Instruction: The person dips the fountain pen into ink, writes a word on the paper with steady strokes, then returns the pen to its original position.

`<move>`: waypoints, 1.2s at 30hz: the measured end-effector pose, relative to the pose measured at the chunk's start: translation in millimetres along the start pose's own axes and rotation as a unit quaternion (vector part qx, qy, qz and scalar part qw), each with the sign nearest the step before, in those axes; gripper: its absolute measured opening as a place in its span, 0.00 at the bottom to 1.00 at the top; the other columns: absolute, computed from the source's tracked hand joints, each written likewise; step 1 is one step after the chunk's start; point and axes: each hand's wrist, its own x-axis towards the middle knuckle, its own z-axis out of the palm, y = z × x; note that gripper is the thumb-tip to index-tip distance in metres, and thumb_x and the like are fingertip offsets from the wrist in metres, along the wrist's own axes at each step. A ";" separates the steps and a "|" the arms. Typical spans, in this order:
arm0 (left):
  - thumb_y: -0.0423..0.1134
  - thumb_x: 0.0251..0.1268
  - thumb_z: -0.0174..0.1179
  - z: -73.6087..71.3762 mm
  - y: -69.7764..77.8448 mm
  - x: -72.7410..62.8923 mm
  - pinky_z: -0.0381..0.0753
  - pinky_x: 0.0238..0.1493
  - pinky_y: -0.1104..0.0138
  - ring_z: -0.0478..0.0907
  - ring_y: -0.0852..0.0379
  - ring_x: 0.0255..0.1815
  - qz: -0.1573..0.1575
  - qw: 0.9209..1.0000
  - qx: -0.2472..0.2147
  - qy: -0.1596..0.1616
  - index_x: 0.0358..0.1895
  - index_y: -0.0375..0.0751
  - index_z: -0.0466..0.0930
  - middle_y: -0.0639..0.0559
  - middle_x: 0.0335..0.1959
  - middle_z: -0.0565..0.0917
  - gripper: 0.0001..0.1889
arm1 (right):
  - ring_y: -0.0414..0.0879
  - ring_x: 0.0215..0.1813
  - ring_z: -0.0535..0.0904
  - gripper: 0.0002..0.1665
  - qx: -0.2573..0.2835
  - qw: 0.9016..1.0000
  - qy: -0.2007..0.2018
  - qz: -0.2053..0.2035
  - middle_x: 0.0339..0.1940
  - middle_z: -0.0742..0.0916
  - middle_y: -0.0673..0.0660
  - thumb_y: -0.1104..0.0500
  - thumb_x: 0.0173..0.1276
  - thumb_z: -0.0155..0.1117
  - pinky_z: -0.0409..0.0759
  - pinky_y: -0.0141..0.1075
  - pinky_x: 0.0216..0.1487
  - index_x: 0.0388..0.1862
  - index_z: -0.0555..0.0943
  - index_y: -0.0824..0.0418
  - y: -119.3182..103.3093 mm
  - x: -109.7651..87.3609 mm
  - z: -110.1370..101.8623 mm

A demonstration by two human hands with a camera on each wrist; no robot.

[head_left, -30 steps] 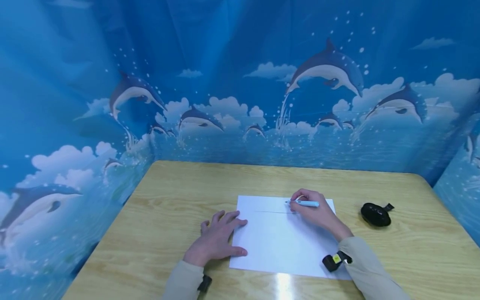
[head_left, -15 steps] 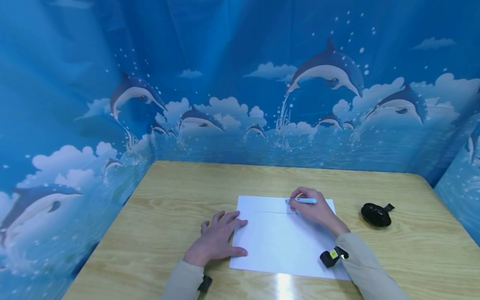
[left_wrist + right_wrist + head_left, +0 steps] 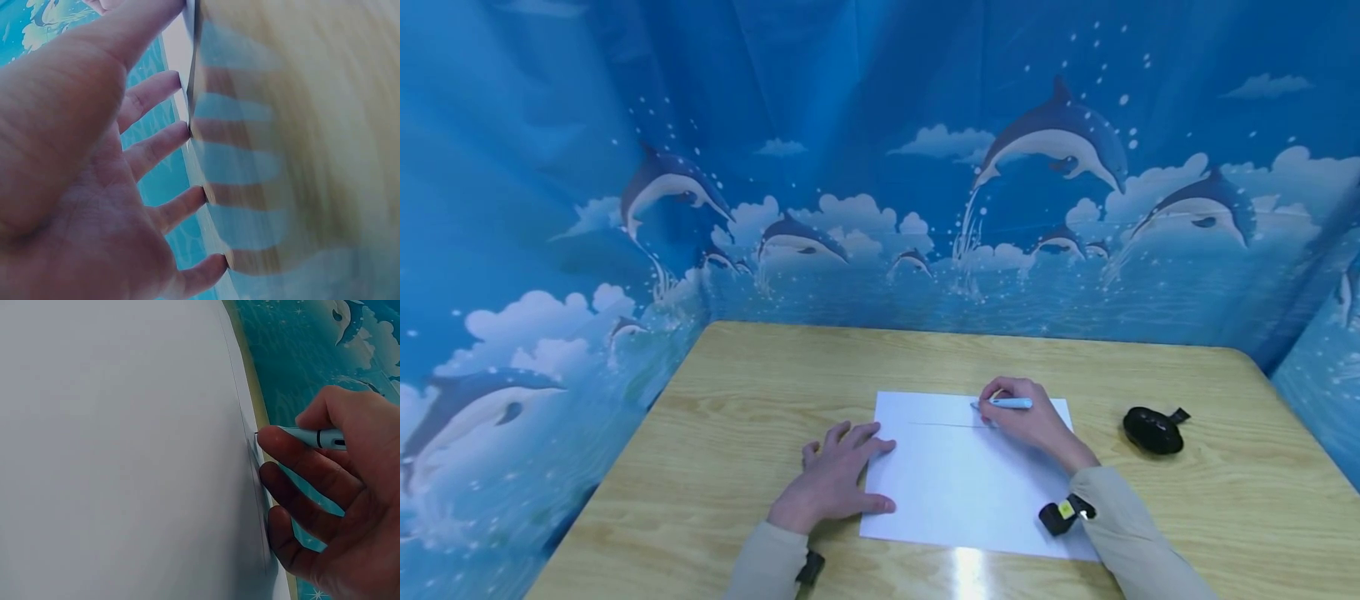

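A white sheet of paper (image 3: 955,492) lies on the wooden table, with one thin dark line (image 3: 947,425) drawn across its upper part. My right hand (image 3: 1030,421) pinches a light blue pen (image 3: 1013,403), its tip at the paper above the line's right end. In the right wrist view the pen (image 3: 306,436) sits between thumb and index finger, the other fingers curled beside the sheet. My left hand (image 3: 831,483) rests with spread fingers at the sheet's left edge, thumb and index fingertip on the paper. The left wrist view shows its fingertips (image 3: 215,265) touching the tabletop.
A black rounded object (image 3: 1152,430) with a small tab lies on the table (image 3: 1240,467), right of the paper. Behind the table hangs a blue curtain (image 3: 865,167) printed with dolphins. Black wrist cameras (image 3: 1057,518) sit at both cuffs.
The right hand and the pen have shifted very slightly to the left, with the right wrist following. The left hand, the paper and the black object stay in place.
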 end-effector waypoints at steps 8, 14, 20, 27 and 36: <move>0.66 0.52 0.72 0.5 -0.2 -0.2 0.55 0.66 0.22 0.53 0.31 0.81 -0.003 1.000 -0.001 -0.004 0.72 0.60 0.73 0.52 0.81 0.64 0.42 | 0.45 0.26 0.76 0.08 0.016 1.000 -0.006 0.001 0.26 0.89 0.50 0.56 0.69 0.67 0.70 0.32 0.27 0.41 0.86 0.60 -0.4 -2.4 -0.6; 0.65 0.53 0.73 -0.5 1.3 -0.9 0.54 0.67 0.22 0.53 0.31 0.81 -0.002 1.000 -0.008 -0.003 0.72 0.59 0.73 0.51 0.81 0.64 0.41 | 0.44 0.25 0.75 0.08 0.015 1.000 -0.006 -0.003 0.26 0.89 0.50 0.56 0.68 0.68 0.70 0.32 0.26 0.41 0.86 0.60 1.1 -2.4 -1.0; 0.65 0.53 0.73 -0.7 2.0 -1.2 0.54 0.66 0.22 0.52 0.31 0.81 -0.001 1.000 -0.010 -0.003 0.72 0.59 0.73 0.51 0.81 0.64 0.42 | 0.43 0.22 0.72 0.07 0.014 1.000 -0.009 0.001 0.25 0.89 0.50 0.57 0.67 0.68 0.69 0.30 0.26 0.39 0.87 0.59 1.0 -3.1 -1.6; 0.65 0.53 0.72 -0.8 2.0 -0.7 0.54 0.67 0.22 0.53 0.31 0.81 -0.001 1.000 -0.004 -0.002 0.72 0.59 0.73 0.50 0.81 0.64 0.42 | 0.43 0.24 0.74 0.07 0.017 1.000 -0.016 -0.006 0.25 0.88 0.50 0.58 0.66 0.69 0.70 0.30 0.26 0.39 0.87 0.60 -1.1 -5.6 -1.6; 0.66 0.52 0.72 -0.5 1.2 -0.1 0.54 0.67 0.22 0.53 0.31 0.81 -0.002 1.000 0.003 0.000 0.72 0.59 0.73 0.50 0.81 0.64 0.42 | 0.45 0.33 0.78 0.05 0.006 1.000 -0.019 0.002 0.30 0.88 0.50 0.57 0.64 0.70 0.75 0.33 0.36 0.37 0.87 0.56 -2.2 -9.3 -0.3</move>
